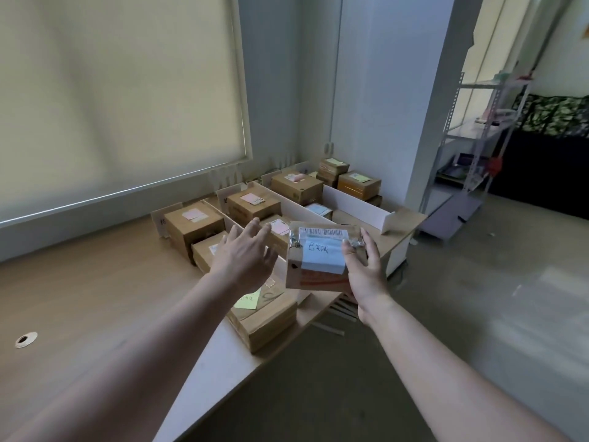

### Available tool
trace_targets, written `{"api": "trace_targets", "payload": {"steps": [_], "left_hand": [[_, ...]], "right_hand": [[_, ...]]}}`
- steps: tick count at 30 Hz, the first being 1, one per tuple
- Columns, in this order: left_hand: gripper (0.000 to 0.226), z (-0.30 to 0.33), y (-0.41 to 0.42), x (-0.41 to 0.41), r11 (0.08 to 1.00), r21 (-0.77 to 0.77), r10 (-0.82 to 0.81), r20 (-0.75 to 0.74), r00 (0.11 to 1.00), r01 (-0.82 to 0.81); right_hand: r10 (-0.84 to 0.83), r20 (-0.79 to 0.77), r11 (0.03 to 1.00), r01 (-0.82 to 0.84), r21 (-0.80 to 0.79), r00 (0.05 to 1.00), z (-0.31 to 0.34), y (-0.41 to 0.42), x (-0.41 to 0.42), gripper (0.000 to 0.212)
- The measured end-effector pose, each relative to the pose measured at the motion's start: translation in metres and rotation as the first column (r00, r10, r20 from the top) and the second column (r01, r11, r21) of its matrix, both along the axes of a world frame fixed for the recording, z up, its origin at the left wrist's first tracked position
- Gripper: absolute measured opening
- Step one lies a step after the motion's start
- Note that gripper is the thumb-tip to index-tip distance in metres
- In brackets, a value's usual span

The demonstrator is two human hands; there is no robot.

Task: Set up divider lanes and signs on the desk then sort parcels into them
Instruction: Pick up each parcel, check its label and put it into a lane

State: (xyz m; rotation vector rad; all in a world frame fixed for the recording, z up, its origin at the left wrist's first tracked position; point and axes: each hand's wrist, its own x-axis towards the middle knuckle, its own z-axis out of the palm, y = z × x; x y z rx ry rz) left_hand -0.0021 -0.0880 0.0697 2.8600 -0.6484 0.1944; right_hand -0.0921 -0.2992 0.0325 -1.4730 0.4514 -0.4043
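Head view, near to far. Right hand grips a taped parcel by its right edge, thumb on the top face and the other fingers curled under; it is held in the air above the near corner of the surface, clear of everything below. A light blue note with handwriting sits on top, barcode label behind it. Left hand hovers just beside the parcel's left side, fingers spread and straight, holding nothing.

Step in hand, as judged: placing this parcel into a lane. To do it well: bring the left hand onto the free side so the box is carried level, read the note against the lane signs, lower straight down between two dividers without knocking them, and keep the note face up.

Count, near to far:
- 1 parcel in hand.
- 1 parcel with a yellow-green note below the hands, at the surface's near edge.
- About 9 further parcels in the lanes behind; the hands hide some, so the figure is uncertain.
- 3 white dividers visible, running front to back.
- 3 upright sign cards at the lane heads; text unreadable.
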Motion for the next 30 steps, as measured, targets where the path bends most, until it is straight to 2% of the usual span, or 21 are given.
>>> {"api": "trace_targets", "payload": {"steps": [12,18,25,30], "left_hand": [[0.054,-0.042,-0.165,0.191,0.987,0.086,-0.129,-0.067,0.989,0.134],[0.056,-0.052,-0.238,0.258,0.981,0.103,-0.152,-0.102,0.983,0.162],[0.052,-0.081,-0.331,0.333,0.991,0.086,-0.095,-0.132,0.987,0.107],[0.048,-0.097,-0.385,0.378,0.996,0.084,0.024,-0.155,0.988,-0.011]], "right_hand": [[-0.111,-0.027,0.993,0.112,0.043,0.993,-0.030,-0.151,0.160,0.055],[-0.155,-0.042,0.987,0.157,0.045,0.987,-0.045,-0.227,0.230,0.054],[-0.075,-0.041,0.996,0.072,-0.060,0.996,-0.076,-0.324,0.316,0.055],[0.069,-0.113,0.989,-0.083,-0.123,0.991,-0.101,-0.396,0.379,0.054]]}}
